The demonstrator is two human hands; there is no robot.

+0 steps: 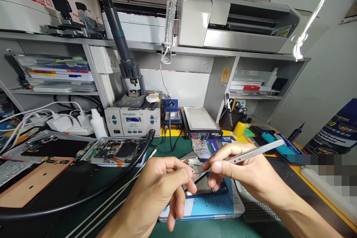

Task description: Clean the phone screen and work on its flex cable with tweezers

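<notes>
My right hand (237,167) grips slim silver tweezers (255,151) like a pen. Their thin tip points left and meets the fingertips of my left hand (164,182). Thumb and index finger of that hand are pinched together, with the other fingers curled loosely below. A tiny dark bit shows at the pinch, too small to name. Under both hands lies a phone-like part with a dark frame (223,187), partly covered by my fingers. It rests on a flat blue and white case (208,206).
At left, a tray (93,161) holds circuit boards, and a black hose (111,191) crosses the green mat. Behind stand a hot-air station (134,121), a soldering iron stand (171,106) and a heating plate (200,119). A spray can (334,130) stands at right.
</notes>
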